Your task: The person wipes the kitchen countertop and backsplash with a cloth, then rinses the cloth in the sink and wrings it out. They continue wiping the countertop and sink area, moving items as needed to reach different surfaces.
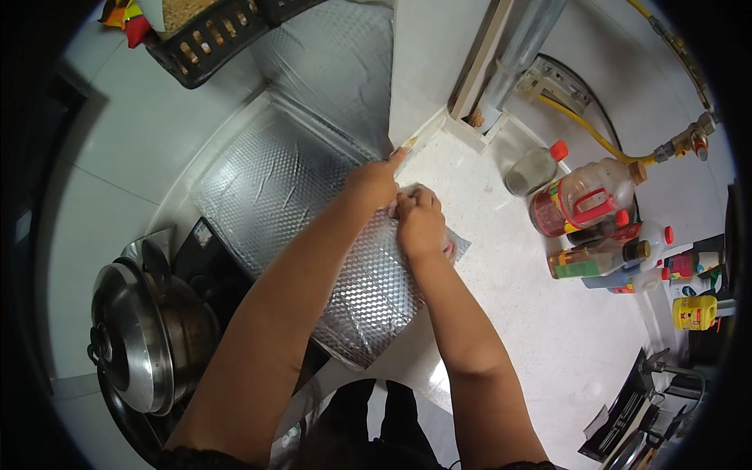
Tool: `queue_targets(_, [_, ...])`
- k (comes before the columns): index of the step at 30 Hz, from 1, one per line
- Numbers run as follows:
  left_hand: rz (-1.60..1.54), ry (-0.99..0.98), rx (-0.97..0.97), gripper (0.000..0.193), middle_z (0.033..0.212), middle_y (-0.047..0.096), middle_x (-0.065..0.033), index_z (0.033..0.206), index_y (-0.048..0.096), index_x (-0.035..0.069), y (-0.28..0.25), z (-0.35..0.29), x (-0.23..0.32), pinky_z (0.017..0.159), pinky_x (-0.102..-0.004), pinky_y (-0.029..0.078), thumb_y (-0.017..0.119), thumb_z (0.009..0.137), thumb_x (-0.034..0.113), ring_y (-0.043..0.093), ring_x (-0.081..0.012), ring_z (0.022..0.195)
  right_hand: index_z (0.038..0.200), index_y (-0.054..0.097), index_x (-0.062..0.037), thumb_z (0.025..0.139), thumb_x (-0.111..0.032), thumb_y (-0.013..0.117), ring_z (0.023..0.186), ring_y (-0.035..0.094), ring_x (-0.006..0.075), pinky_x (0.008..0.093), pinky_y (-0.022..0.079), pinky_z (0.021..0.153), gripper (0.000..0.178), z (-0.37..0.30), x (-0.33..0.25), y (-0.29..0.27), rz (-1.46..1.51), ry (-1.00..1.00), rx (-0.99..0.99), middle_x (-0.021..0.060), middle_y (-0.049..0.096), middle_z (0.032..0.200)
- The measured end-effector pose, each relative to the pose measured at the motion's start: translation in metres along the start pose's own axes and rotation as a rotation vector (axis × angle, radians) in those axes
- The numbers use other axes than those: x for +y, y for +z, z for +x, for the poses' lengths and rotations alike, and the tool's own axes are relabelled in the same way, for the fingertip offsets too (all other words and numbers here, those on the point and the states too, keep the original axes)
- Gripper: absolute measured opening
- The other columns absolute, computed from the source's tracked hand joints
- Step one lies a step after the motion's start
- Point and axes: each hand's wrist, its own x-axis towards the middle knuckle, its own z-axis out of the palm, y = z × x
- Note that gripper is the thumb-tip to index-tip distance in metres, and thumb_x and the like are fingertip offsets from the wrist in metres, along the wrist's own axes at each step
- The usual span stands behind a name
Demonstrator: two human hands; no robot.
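Note:
A silver foil sheet [266, 168] with an embossed bubble pattern lies on the countertop, and foil also covers the wall behind it. My left hand [374, 184] rests at the sheet's right edge. Its index finger is stretched toward the corner where the white wall panel meets the counter; the other fingers are mostly hidden. Just nearer, my right hand [421, 223] is closed at the same edge, fingers curled down. Something pale and crumpled shows under and beside it, too covered to name.
At left, a lidded steel pot [133, 337] stands on a black stove [211, 254]. Bottles, among them a large oil jug [583, 196], line the right wall. A black basket [205, 51] is at the upper left. A yellow hose [583, 121] and a grey pipe [521, 51] run behind.

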Motion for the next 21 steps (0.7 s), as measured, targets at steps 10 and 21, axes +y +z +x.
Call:
queue_targets(10, [0.204,-0.156,0.305,0.047,0.126,0.058,-0.0166,0.129,0.055,0.011,0.056,-0.148,-0.065,0.1,-0.0569,0.039,0.065,0.085,0.024,0.053,-0.0315,0.12,0.097,0.072,-0.0108,0.077,-0.011,0.059,0.095,0.055,0.0349,0.0435,0.049,0.08,0.023,-0.071,0.002,-0.008,0.158,-0.416,-0.129,0.0131,0.059,0.103])
queue_targets(21, [0.369,-0.144,-0.058,0.05,0.142,0.045,-0.0097,0.122,0.056,0.011,0.024,-0.154,-0.075,0.109,-0.0636,0.025,0.074,0.078,0.027,0.042,-0.0264,0.132,0.094,0.073,-0.014,0.077,-0.016,0.06,0.098,0.054,0.027,0.0433,0.044,0.083,0.021,-0.103,-0.057,-0.005,0.234,-0.543,-0.151,0.0054,0.057,0.098])
